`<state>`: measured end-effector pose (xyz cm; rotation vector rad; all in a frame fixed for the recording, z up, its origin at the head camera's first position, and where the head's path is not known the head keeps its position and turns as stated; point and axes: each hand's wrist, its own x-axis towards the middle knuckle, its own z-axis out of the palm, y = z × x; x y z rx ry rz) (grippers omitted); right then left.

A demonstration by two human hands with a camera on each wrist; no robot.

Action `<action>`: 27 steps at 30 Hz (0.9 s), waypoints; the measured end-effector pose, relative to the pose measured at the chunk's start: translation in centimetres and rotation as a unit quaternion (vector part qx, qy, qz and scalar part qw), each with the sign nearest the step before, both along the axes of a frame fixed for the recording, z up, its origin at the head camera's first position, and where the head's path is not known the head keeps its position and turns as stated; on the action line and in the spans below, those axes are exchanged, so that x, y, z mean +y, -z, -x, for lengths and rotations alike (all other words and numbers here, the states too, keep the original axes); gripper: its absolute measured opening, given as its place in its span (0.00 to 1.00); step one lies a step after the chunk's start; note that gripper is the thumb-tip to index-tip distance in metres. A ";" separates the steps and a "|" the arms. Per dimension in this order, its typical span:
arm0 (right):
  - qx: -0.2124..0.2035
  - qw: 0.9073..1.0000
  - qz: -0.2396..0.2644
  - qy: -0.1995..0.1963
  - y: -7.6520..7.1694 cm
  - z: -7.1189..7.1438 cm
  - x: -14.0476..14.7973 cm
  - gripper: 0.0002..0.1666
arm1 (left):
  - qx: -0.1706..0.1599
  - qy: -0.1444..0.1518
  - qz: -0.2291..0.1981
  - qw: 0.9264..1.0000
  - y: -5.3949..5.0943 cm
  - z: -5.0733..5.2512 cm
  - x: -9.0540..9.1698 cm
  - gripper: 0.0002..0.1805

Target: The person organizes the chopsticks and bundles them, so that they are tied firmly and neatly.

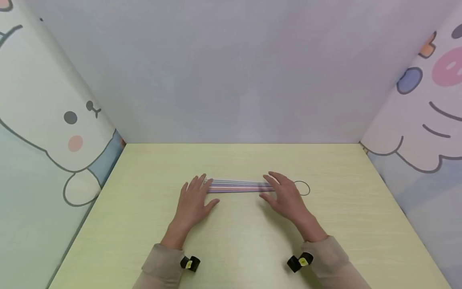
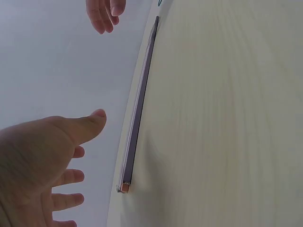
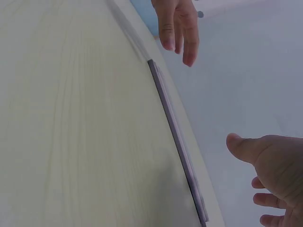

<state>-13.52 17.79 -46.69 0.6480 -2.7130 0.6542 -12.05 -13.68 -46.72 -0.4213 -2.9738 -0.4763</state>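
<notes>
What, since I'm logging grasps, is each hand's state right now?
Left hand: open, holding nothing, near one end of the thin coloured sticks.
Right hand: open, holding nothing, near their other end.

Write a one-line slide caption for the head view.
A person's left grip and right grip hover by opposite ends of a slim striped bundle on a pale table, dark loop at right.
</notes>
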 end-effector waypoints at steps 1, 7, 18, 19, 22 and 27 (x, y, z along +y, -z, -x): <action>-0.001 1.000 -0.001 -0.001 0.1 0.0 -0.1 0.37 | -0.002 0.000 0.001 1.000 0.0 0.1 0.1 0.38; -0.015 1.000 -0.004 -0.004 0.3 0.4 -0.9 0.36 | -0.010 0.003 0.006 1.000 0.3 0.6 0.3 0.37; -0.022 1.000 -0.011 -0.009 1.4 1.1 -2.0 0.36 | -0.005 0.011 0.005 1.000 0.8 1.0 0.7 0.36; -0.023 1.000 -0.013 -0.009 1.5 1.1 -2.1 0.36 | -0.006 0.011 0.005 1.000 0.9 1.1 0.7 0.36; -0.025 0.999 -0.022 -0.008 1.8 1.4 -2.3 0.36 | -0.008 0.013 0.004 1.000 1.2 1.3 0.7 0.35; -0.021 0.999 -0.030 -0.009 2.4 1.9 -2.6 0.35 | -0.021 0.012 0.004 1.000 1.7 1.7 0.8 0.35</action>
